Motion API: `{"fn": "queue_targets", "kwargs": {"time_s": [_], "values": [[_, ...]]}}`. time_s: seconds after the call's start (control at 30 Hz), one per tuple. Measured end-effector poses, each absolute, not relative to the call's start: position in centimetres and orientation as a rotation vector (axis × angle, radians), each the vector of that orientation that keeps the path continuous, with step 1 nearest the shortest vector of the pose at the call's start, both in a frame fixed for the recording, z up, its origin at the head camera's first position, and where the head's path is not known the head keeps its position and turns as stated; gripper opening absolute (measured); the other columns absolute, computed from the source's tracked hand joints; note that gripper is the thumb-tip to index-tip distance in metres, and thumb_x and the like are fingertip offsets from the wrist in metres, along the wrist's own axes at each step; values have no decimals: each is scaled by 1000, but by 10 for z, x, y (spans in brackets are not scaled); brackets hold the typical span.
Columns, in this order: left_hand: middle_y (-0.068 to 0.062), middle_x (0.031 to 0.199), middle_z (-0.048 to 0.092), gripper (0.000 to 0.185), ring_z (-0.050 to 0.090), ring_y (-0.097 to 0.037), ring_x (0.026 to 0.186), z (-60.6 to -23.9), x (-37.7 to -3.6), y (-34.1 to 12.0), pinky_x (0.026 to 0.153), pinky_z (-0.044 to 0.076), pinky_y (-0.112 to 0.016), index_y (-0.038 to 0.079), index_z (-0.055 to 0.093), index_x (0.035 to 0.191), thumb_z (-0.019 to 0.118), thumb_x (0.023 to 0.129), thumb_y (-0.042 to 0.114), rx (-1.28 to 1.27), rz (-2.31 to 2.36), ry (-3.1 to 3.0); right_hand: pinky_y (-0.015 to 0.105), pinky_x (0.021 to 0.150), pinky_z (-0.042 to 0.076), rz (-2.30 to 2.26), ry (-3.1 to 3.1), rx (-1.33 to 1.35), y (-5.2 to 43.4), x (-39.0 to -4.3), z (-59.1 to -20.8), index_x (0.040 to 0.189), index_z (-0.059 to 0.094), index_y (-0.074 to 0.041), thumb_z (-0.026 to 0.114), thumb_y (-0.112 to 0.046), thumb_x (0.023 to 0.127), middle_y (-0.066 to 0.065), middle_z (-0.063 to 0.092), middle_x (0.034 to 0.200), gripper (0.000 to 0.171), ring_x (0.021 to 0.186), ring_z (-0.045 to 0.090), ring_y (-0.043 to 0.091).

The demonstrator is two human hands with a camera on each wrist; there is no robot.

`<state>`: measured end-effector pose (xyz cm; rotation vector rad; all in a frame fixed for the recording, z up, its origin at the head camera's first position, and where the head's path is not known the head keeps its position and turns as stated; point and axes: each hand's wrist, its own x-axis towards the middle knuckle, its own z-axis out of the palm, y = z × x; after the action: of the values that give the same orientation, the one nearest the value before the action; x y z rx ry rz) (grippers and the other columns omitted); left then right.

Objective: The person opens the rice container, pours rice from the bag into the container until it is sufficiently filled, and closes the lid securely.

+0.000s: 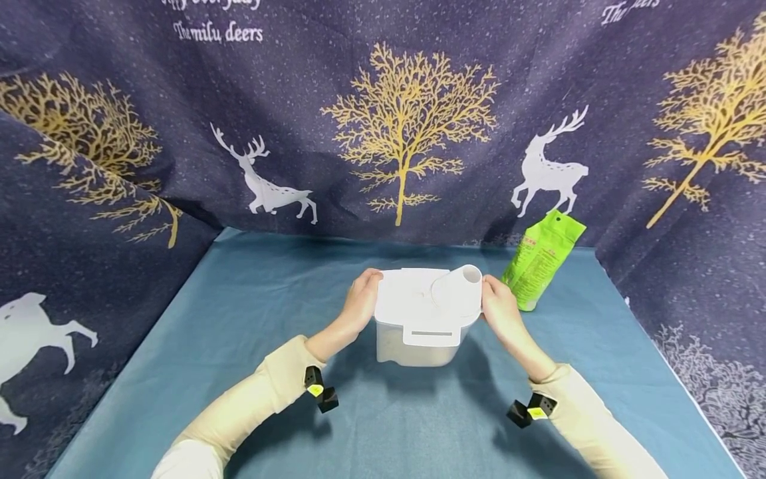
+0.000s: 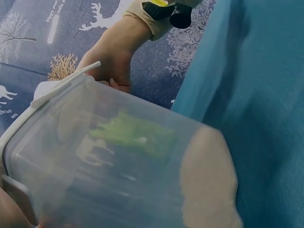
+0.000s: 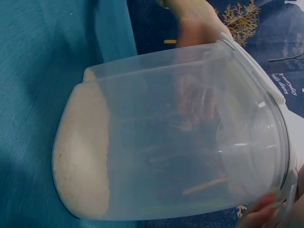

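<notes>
Between the two hands is a translucent plastic storage box [image 1: 413, 351] with a white lid [image 1: 403, 293]. A white cylindrical piece [image 1: 456, 287], round-mouthed, sticks up from the right part of the lid. My left hand [image 1: 360, 299] grips the box at the lid's left edge; my right hand [image 1: 500, 307] grips the opposite edge. Pale, fine-grained contents [image 3: 83, 156] fill the lowest part of the box, seen through its wall in both wrist views. In the right wrist view, fingers [image 3: 261, 211] of my right hand curl at the lid's rim.
A bright green printed bag [image 1: 541, 259] stands tilted just beyond my right hand. Blue cloth [image 1: 287, 286] covers the table. Behind it hangs a dark curtain [image 1: 359, 199] with trees and deer, which also runs along both sides.
</notes>
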<state>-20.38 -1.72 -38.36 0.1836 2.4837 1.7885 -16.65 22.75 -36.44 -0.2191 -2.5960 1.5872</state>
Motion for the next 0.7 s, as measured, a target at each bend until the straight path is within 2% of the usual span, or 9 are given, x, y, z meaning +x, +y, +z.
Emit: {"fn": "queue_targets", "kwargs": {"time_s": [0.07,0.13,0.2,0.3,0.37,0.5,0.6,0.7], "values": [[-7,77,50,43,48,-21,72,-383,-204,-19,71,42,-33,0,56,124,33,99,26,192,1755,2517,25,53,38,1470,-2633,-201,228,-167,-364,86,53,-5,32,-20,100,-2,45,63,29,54,43,11],[-5,72,48,42,43,-19,63,-382,-204,-21,64,39,-31,2,57,123,34,100,27,197,1719,2549,27,56,39,1379,-2658,-175,228,-167,-363,90,55,-5,31,-21,100,1,47,66,31,59,45,15],[-7,79,56,40,47,-17,62,-381,-204,-22,64,42,-32,3,58,123,36,100,28,197,1681,2588,28,60,40,1318,-2668,-151,228,-168,-362,95,57,-5,28,-22,101,4,50,71,34,64,47,17],[-11,96,65,39,58,-18,71,-381,-205,-24,71,48,-35,6,59,121,35,100,29,209,1616,2645,30,64,40,1294,-2672,-130,227,-170,-361,102,58,-4,24,-23,103,9,51,76,38,68,47,19],[-10,95,66,38,60,-19,71,-381,-205,-26,67,48,-35,7,60,118,35,101,30,220,1573,2683,30,64,41,1298,-2667,-123,226,-171,-360,108,58,-4,23,-23,103,11,53,78,40,68,49,19],[-7,70,57,36,52,-21,54,-380,-205,-28,51,38,-31,8,61,95,35,102,32,259,1473,2784,28,62,45,1357,-2631,-111,225,-172,-360,113,59,-4,23,-22,102,10,55,79,42,66,51,16],[-4,62,49,39,44,-20,50,-379,-204,-30,49,34,-29,11,52,76,34,103,33,298,1395,2864,27,60,45,1413,-2592,-87,224,-173,-361,113,60,-4,24,-20,101,6,56,78,41,64,51,12],[-3,61,45,41,39,-20,50,-379,-204,-31,50,31,-30,14,46,71,31,103,34,335,1360,2903,26,59,44,1439,-2574,-59,224,-173,-362,106,60,-4,26,-23,102,1,52,74,39,63,50,11]]}}
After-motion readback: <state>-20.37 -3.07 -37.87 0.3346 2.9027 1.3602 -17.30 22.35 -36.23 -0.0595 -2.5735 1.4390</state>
